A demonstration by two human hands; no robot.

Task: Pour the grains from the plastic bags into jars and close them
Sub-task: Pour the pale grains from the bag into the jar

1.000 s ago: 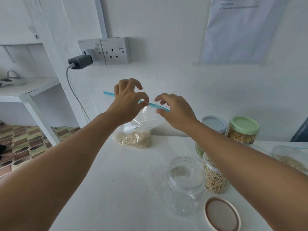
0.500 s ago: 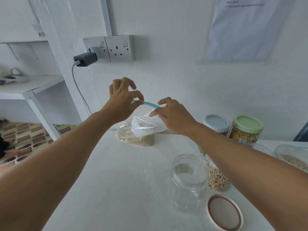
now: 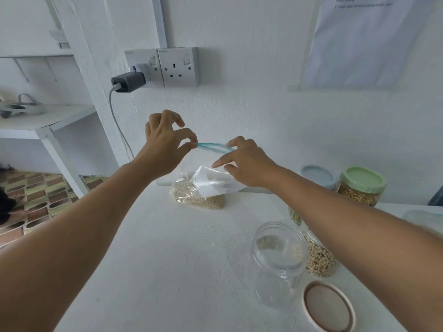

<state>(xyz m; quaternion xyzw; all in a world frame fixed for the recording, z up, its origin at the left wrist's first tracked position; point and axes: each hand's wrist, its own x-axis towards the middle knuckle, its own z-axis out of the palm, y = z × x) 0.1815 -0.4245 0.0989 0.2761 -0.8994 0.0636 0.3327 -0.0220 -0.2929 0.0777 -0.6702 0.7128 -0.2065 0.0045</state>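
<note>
The left hand (image 3: 163, 144) and right hand (image 3: 247, 161) each pinch an end of the blue zip strip (image 3: 212, 147) of a clear plastic bag (image 3: 211, 183) of pale grains, its bottom resting on the white table (image 3: 167, 248) by the wall, beyond the empty lidless jar (image 3: 275, 259) and its loose lid (image 3: 328, 306).

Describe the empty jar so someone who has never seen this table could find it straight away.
On the white table, look to the near right, under the person's right forearm. The empty jar stands there, clear and lidless, just behind a loose beige lid lying flat. Unlike the bean jar beside it and the green-lidded jar further back, it holds nothing.
</note>
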